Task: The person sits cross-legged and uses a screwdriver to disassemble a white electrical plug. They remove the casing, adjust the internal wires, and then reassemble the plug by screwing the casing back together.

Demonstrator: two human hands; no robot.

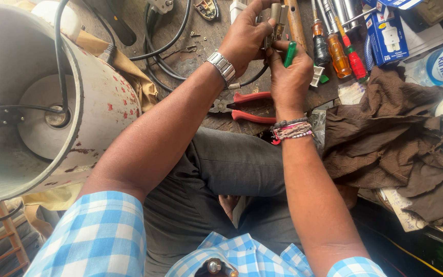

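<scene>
Shiny metal watch band (222,66) at upper centre; glossy red plastic on the pliers handles (252,106); matt, creased brown cloth (395,133) at right; scuffed, rough wooden desk (208,33) at top.

At your left stands a white drum (98,102) with red spots, a black cable (60,51) dropping into it. Red-handled pliers (247,106) lie near the worktable's edge, orange-handled screwdrivers (336,51) farther off. A crumpled brown cloth (395,138) lies right, below a blue box (388,36).

Above the red-handled pliers (247,106), the left hand (246,38) grips a small brass-coloured metal part (275,20); the right hand (289,77) works a green-handled screwdriver (289,54) against it.
</scene>
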